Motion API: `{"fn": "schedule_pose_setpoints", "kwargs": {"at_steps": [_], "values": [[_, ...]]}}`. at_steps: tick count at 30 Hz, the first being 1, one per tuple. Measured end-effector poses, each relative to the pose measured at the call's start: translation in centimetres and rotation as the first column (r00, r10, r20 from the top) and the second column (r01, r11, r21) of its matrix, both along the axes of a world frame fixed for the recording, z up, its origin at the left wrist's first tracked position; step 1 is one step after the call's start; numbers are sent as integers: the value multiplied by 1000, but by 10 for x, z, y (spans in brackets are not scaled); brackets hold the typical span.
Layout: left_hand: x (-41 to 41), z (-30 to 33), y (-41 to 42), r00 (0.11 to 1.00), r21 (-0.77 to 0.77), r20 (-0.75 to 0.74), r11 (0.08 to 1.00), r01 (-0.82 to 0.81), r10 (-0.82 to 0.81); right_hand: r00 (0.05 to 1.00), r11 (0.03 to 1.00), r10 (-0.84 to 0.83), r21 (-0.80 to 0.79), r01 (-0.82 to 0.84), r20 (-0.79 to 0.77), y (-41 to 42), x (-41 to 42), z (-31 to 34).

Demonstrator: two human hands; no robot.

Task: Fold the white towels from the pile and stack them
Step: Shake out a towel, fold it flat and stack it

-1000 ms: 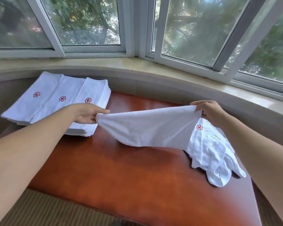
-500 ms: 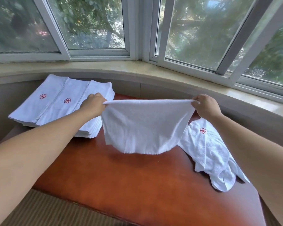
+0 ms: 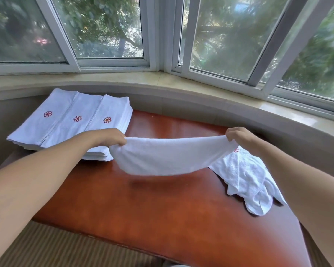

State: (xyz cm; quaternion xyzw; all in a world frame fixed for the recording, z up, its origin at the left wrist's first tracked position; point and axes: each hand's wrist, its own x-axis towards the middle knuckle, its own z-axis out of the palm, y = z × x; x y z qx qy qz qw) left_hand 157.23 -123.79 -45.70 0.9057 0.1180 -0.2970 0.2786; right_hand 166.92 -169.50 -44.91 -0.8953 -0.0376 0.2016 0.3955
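Soft and floppy, the white towel [image 3: 168,157] is sagging while my left hand [image 3: 108,136] and right hand [image 3: 239,136] are pinching its top corners.

The worktop [image 3: 162,214] is a glossy reddish-brown wooden surface set against a curved wall beneath a stone sill [image 3: 162,81]. On its far left corner lie the folded towels [image 3: 75,120]: three white stacks side by side, touching, each top towel showing a small red flower mark. The nearest stack's front edge shows many thin layers. On the right side of the worktop lies the pile [image 3: 247,182], crumpled white towels spread loosely, one corner trailing toward the near right edge. The wood between stacks and pile shows soft reflections.
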Motion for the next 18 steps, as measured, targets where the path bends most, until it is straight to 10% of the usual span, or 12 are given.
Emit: {"fn": "schedule_pose_setpoints", "kwargs": {"at_steps": [11, 18], "values": [[46, -66, 4, 820, -23, 460, 928, -372, 340, 946, 962, -247, -62, 265, 211, 27, 63, -74], [7, -201, -31, 930, 95, 124, 929, -358, 346, 960, 952, -273, -163, 260, -65, 35, 27, -210]]}}
